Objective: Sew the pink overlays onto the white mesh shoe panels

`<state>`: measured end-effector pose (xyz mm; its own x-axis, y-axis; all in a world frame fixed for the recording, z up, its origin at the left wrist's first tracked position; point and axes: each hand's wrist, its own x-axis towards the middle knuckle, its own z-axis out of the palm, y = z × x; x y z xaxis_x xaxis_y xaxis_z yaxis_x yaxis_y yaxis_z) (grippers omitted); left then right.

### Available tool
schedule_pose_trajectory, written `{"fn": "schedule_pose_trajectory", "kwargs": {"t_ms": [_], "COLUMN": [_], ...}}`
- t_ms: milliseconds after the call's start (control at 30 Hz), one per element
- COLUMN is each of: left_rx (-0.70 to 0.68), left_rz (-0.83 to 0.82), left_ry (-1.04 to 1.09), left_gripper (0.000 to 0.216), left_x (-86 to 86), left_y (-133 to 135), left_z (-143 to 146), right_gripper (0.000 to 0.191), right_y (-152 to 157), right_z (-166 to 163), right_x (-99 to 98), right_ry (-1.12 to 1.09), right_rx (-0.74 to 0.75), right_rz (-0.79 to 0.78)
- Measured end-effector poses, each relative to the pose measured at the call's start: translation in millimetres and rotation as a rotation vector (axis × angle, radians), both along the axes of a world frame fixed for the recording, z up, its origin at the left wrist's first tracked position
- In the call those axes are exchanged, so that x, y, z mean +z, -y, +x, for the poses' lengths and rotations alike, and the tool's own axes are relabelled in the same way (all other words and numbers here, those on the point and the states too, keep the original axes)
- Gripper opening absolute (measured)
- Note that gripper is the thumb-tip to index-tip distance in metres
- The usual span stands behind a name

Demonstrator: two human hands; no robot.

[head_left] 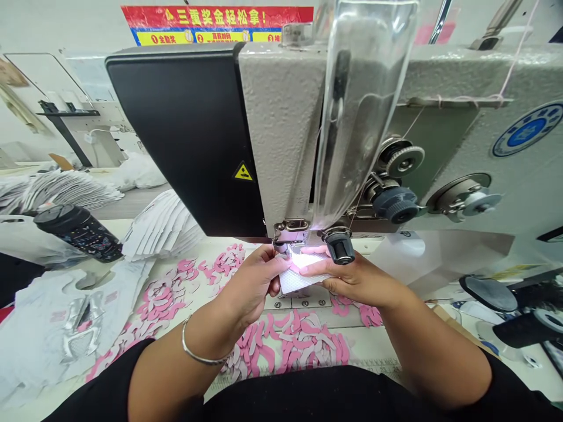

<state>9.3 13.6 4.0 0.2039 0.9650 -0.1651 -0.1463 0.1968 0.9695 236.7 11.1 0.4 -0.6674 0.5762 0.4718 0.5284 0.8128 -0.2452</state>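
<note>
Black short-sleeved top (334, 398), thin silver bangle (196, 356) on left wrist (215, 319)

A small white mesh cloth piece (295, 281) with tiny holes, lying flat, held tight between the left hand (248, 287) and the right hand (354, 276), its far end shining bright, its near corner sticking out below both hands
</note>
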Motion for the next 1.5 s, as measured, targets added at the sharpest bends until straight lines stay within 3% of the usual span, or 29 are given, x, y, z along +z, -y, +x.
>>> {"fn": "schedule_pose_trajectory", "kwargs": {"t_ms": [1133,1333,1500], "left_rx": [0.024,0.032,0.012], "left_rz": [0.038,0.046,0.046], "left_ry": [-0.039,-0.026,-0.035], "left_gripper": [0.009,0.008,0.014], "left_x": [-7.1,-8.1,-7.0], "left_y": [3,3,8], "left_z": [2,2,1], "right_gripper": [0.033,0.037,0.043], "right_y": [-4,3,7], "right_z": [-3,-8,-13], "right_x": [-13.9,-19.1,-21.9], "right_ry": [-0.195,-0.124,-0.123], "right_rx": [0.043,-0.094,-0.114], "right_rz": [-0.196,-0.162,-0.072]}}
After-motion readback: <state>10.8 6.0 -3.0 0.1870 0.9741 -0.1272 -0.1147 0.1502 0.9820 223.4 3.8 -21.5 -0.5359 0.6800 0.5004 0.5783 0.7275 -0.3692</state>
